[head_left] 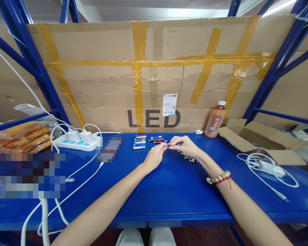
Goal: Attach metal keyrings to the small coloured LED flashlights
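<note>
A small part [167,146] is pinched in the fingertips of both the left hand [154,158] and the right hand [187,145], directly between them, neither nearer, its long axis too small to be told.

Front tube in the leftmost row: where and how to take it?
Mid-barrel on the front tube, probably from above and the near side: it lies crosswise, its near long edge is exposed, and the other tubes sit close behind.
</note>
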The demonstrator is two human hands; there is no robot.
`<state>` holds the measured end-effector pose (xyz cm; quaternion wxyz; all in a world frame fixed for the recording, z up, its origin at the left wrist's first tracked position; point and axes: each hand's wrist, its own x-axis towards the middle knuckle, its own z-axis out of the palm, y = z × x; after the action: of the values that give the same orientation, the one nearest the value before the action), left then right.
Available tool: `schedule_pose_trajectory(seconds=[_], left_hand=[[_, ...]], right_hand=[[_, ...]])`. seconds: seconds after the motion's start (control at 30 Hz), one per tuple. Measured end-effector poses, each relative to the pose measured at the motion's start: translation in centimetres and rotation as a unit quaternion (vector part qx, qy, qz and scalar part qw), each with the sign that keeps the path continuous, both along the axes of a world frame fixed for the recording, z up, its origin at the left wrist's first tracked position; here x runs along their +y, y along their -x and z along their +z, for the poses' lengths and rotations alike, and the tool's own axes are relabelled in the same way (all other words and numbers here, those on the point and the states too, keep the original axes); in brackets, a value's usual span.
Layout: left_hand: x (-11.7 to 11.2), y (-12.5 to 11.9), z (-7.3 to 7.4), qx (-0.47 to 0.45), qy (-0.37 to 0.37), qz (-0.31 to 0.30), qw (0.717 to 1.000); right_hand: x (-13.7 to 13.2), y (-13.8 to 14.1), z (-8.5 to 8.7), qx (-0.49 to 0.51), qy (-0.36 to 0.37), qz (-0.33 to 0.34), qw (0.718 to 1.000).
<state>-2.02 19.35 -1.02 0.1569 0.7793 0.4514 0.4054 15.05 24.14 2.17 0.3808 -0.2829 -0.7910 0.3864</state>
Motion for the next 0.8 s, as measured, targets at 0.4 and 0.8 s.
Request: schedule_pose_trajectory(seconds=[0.4,0.8], left_hand=[[-0.5,0.3,0.1,0.018,-0.006,-0.021,1.000],[0.3,0.3,-0.8,0.011,-0.093,-0.003,0.996]], right_hand=[[-0.2,0.0,-0.2,-0.017,-0.103,0.015,0.994],[-0.5,0.3,-0.2,-0.086,-0.068,-0.057,0.992]])
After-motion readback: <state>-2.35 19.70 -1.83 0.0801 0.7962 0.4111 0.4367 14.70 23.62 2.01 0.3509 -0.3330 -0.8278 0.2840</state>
